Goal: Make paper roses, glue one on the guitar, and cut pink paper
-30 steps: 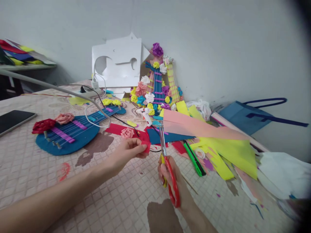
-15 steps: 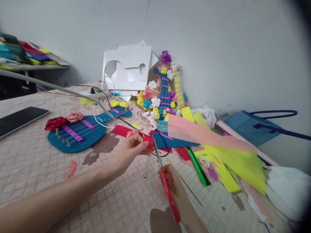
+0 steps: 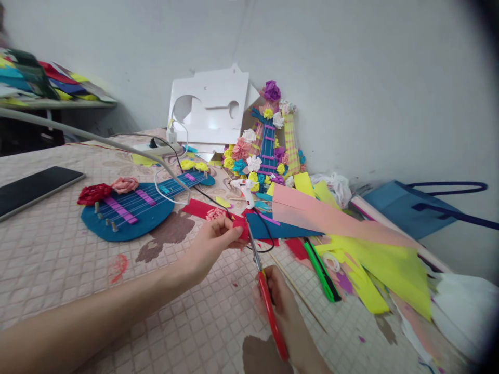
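Observation:
My left hand (image 3: 218, 240) pinches a small folded piece of red crepe paper (image 3: 242, 228) between thumb and fingers. Red-handled scissors (image 3: 268, 306) are gripped in my right hand (image 3: 280, 296), their blades at the right edge of that red piece. Whether the blades are fully closed I cannot make out. Just behind my left hand lie a red strip (image 3: 198, 208) and a pink paper flower (image 3: 215, 213). A white glue gun (image 3: 244, 191) stands beyond the scissors' tip, its black cord looping near the blades.
A blue paper guitar (image 3: 128, 215) with paper roses lies left, near a phone (image 3: 39, 189). To the right are a green cutter knife (image 3: 322, 270), a wooden stick (image 3: 300, 295) and yellow sheets (image 3: 374, 265). Decorated guitars (image 3: 268, 145) lean on the wall. A white cable (image 3: 97, 140) crosses at left.
The whole scene has shifted slightly to the right as the view turned a little left. Both hands keep nearly the same hold on the red paper and scissors.

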Tool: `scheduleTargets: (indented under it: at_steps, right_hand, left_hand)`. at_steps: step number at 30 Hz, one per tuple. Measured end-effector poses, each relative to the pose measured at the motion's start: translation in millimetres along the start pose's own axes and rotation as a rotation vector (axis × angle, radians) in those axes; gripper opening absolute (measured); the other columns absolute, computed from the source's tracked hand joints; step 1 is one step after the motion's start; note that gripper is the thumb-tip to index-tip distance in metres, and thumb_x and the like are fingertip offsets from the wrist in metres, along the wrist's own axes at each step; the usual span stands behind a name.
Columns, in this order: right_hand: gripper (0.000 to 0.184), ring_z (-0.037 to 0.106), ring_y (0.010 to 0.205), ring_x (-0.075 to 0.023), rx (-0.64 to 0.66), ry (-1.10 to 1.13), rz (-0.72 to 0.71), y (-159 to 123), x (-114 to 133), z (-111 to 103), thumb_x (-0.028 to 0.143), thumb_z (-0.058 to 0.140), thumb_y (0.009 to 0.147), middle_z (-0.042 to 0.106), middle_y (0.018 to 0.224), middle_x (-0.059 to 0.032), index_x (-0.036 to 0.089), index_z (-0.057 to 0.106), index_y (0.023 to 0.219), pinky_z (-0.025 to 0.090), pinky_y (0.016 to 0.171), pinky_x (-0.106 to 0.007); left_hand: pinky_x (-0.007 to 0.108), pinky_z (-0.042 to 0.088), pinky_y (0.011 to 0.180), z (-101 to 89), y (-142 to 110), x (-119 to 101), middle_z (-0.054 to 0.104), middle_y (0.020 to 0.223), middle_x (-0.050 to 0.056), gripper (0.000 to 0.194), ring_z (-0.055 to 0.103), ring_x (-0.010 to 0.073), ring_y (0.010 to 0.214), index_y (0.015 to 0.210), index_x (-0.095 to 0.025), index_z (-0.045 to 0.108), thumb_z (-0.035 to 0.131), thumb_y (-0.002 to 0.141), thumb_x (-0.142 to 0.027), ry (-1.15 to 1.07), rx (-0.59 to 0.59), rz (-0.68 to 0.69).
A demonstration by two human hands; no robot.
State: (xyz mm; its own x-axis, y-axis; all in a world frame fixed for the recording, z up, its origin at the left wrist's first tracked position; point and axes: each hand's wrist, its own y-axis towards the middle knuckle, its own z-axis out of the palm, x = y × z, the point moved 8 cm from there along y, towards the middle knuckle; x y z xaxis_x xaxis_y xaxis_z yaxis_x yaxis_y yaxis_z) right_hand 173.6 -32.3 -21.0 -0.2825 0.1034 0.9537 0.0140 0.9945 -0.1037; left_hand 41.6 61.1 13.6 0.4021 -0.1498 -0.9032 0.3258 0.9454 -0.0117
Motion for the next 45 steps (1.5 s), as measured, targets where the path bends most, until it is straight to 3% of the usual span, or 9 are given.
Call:
scheduleTargets:
  at_steps: [45]
  right_hand:
    - [0.019,0.050,0.056,-0.0121,-0.012,-0.059,-0.045,1,-7,-4,0.034,0.059,0.081,0.055,0.065,0.0036,0.022,0.044,0.082,0.037,0.050,-0.023]
  left_hand:
    - [0.028,0.053,0.070,0.9,3,-14,0.063,0.070,0.002,0.022,0.061,0.0120,0.067,0.070,-0.014,0.055,0.069,0.074,-0.031,-0.045,0.033,-0.012]
